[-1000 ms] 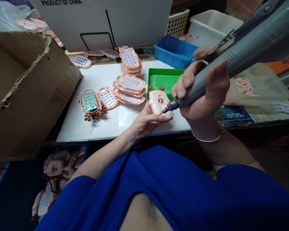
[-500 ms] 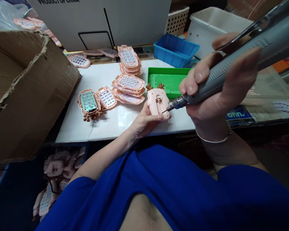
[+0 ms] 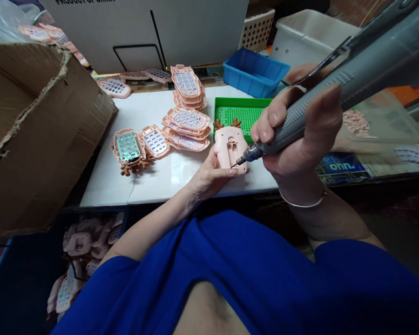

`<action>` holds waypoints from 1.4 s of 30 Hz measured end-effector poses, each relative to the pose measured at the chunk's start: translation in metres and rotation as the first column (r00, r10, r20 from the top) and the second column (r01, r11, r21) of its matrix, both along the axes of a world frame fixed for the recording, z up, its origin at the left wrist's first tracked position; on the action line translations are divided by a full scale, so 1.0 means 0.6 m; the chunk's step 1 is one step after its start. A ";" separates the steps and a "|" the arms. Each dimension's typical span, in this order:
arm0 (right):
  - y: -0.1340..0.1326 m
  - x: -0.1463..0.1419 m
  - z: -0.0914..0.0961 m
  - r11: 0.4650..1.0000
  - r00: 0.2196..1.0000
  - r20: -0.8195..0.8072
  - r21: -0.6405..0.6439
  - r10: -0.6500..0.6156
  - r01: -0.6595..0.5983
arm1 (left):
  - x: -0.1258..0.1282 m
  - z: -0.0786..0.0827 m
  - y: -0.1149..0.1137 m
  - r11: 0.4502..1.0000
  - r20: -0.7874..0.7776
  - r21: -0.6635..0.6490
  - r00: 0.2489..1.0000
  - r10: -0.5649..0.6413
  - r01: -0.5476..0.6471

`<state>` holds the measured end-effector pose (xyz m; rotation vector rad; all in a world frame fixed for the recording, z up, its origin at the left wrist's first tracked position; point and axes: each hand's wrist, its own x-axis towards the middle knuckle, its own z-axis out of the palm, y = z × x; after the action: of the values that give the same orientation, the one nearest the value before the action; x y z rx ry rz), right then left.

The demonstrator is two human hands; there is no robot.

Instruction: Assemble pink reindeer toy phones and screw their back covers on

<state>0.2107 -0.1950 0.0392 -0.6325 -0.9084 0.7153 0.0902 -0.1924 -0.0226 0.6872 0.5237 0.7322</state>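
Observation:
My left hand [image 3: 212,174] grips a pale pink toy phone case [image 3: 225,148] with brown antlers, its back facing up and the battery compartment uncovered. My right hand [image 3: 293,123] is wrapped round a grey electric screwdriver [image 3: 310,109]. The thin bit points down at the lower left corner of the case, close to my left thumb; whether it sits in a screw hole is too small to tell. Left of the case lie stacked pink shell halves with keypads [image 3: 186,119]. Beyond them is an antlered shell half with a green circuit board [image 3: 128,145].
A green perforated tray [image 3: 218,108] and a blue bin [image 3: 242,77] stand behind the case. At left, a cardboard box [image 3: 52,139] borders the white work surface [image 3: 157,179]. Below it, a dark blue crate [image 3: 24,279] holds several pink toys. Small pink parts [image 3: 356,123] lie at right.
My right hand and the screwdriver have moved left and slightly down, taking the bit toward the case's lower left corner. The case in my left hand has shifted very slightly right.

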 end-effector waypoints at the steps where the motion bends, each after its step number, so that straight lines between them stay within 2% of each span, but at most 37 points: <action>1: 0.000 0.001 0.000 1.000 1.000 -0.020 0.012 0.010 -0.010 | -0.001 -0.001 0.000 1.000 0.009 0.009 1.000 -0.004 0.004; 11: 0.007 0.005 -0.013 0.994 0.999 0.011 0.103 0.041 -0.042 | -0.002 -0.003 0.000 0.997 -0.036 0.069 0.999 -0.021 0.023; 17: 0.000 -0.001 -0.003 0.991 0.987 -0.135 0.109 0.088 -0.073 | 0.000 -0.005 0.000 1.000 -0.042 0.028 0.999 0.008 -0.007; 20: 0.001 0.001 -0.002 0.995 0.997 -0.062 0.096 0.038 -0.032 | -0.002 -0.005 0.001 1.000 -0.031 0.002 0.999 0.020 -0.020; 24: 0.004 0.004 -0.006 0.999 0.995 0.083 0.004 -0.047 0.047 | -0.006 -0.004 0.004 0.998 -0.004 -0.058 1.000 0.031 -0.032; 26: 0.004 0.003 -0.008 0.998 0.995 0.076 0.013 -0.059 0.058 | -0.007 -0.002 0.004 0.996 -0.006 -0.077 0.999 0.037 -0.038; 30: 0.002 -0.002 -0.009 0.993 1.000 0.013 0.114 -0.010 0.008 | -0.008 0.000 0.004 0.996 0.001 -0.083 1.000 0.026 -0.026; 32: 0.002 -0.003 -0.012 0.995 0.998 0.054 0.101 -0.011 0.005 | -0.007 0.000 0.004 0.996 0.018 -0.089 1.000 0.019 -0.018; 37: 0.004 -0.002 -0.023 0.999 0.994 0.106 -0.033 -0.007 0.011 | -0.007 -0.001 0.006 0.995 0.010 -0.100 1.000 0.024 -0.022; 42: 0.001 -0.008 -0.019 0.999 0.998 0.056 0.029 0.028 -0.029 | -0.008 0.000 0.006 0.990 0.022 -0.133 0.999 0.045 -0.041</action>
<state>0.2061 -0.1941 0.0276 -0.6171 -0.9797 0.7114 0.0856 -0.1890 -0.0223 0.5442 0.5609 0.7384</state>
